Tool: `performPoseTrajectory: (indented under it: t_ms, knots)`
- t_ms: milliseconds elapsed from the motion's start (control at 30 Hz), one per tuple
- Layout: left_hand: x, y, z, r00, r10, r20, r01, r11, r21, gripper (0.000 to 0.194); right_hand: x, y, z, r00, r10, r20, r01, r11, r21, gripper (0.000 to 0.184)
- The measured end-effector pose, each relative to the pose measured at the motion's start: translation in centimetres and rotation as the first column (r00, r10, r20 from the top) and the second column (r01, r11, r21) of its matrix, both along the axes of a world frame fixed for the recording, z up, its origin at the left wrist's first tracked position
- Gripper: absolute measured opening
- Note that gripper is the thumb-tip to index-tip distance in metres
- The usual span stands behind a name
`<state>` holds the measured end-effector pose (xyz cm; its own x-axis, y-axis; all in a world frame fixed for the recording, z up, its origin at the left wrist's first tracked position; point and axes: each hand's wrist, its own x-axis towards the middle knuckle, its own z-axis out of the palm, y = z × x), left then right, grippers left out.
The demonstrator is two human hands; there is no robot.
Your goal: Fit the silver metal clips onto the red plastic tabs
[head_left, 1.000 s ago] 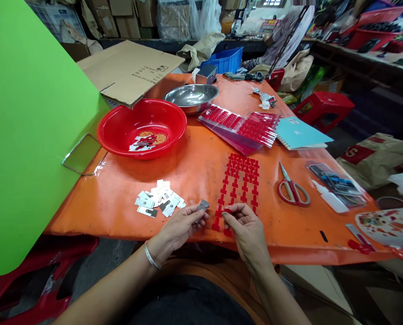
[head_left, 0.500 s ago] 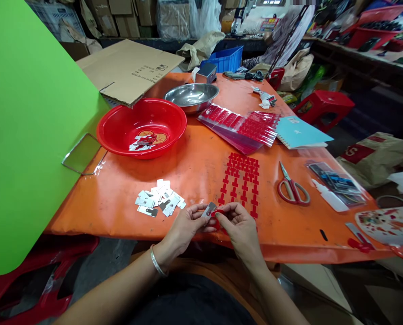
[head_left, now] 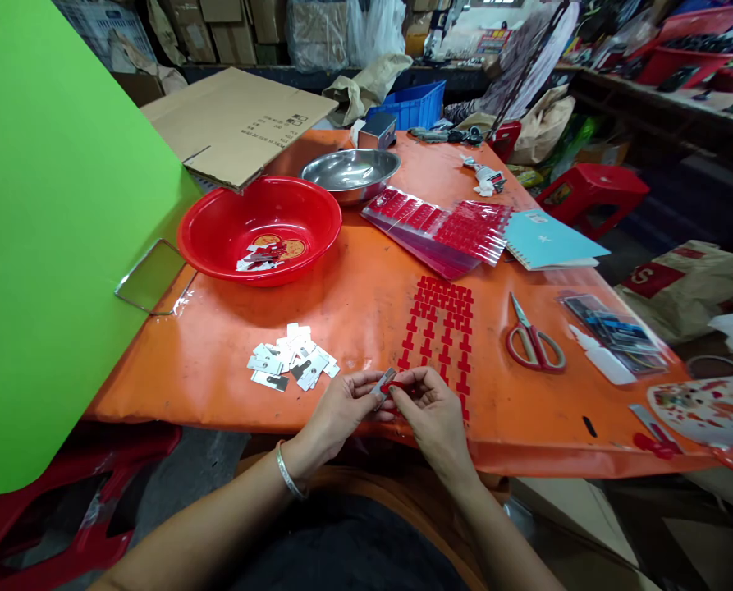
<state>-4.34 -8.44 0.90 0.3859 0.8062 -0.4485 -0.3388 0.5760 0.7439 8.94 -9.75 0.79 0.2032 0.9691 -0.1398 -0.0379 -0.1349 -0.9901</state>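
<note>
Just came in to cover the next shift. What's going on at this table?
A person at an orange-covered table holds a small metal plate in the left hand and a small red piece in the right hand, keeping them close together. A loose pile of similar metal plates lies to the left of the hands, with rows of red pieces just ahead of them. A red plastic basin holds a few more pieces.

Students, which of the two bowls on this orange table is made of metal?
The steel bowl, farther from the hands: its shiny silver surface sets it apart from the glossy red plastic basin, which holds small pieces.
</note>
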Motion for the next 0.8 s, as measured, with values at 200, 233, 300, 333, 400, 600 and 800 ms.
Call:
performPoseTrajectory:
  t_ms: [200, 233, 300, 333, 400, 600, 800]
  knots:
    - [0.16, 0.08, 0.36, 1.0, -0.001, -0.019, 0.001, 1.0, 0.0, 0.042, -0.07, -0.06, -0.04, 1.0, 0.001, 0.001, -0.001, 1.0, -0.01, 0.024]
    - [0.19, 0.1, 0.44, 1.0, -0.001, -0.021, 0.001, 1.0, -0.001, 0.043, -0.05, -0.06, -0.1, 1.0, 0.003, 0.004, -0.003, 1.0, -0.011, 0.022]
    - [0.23, 0.13, 0.56, 1.0, -0.002, -0.021, 0.001, 1.0, -0.002, 0.045, 0.01, -0.03, -0.26, 1.0, 0.01, 0.021, -0.009, 1.0, -0.007, 0.02]
    - [0.24, 0.13, 0.58, 1.0, -0.002, -0.021, 0.002, 1.0, -0.003, 0.045, 0.04, -0.02, -0.36, 0.999, 0.012, 0.034, -0.012, 1.0, -0.004, 0.019]
    - [0.24, 0.11, 0.56, 1.0, -0.002, -0.02, 0.002, 1.0, -0.001, 0.046, 0.07, 0.0, -0.58, 0.999, 0.017, 0.052, -0.017, 1.0, -0.009, 0.019]
    - [0.14, 0.05, 0.35, 1.0, -0.008, -0.017, 0.008, 1.0, 0.008, 0.046, 0.02, -0.08, -0.82, 0.998, 0.039, 0.039, -0.038, 0.999, -0.033, 0.024]
    - [0.25, 0.18, 0.46, 0.999, 0.032, -0.027, -0.032, 0.999, 0.004, 0.043, 0.0, -0.09, -0.56, 0.997, 0.035, 0.07, -0.034, 0.999, -0.017, 0.027]
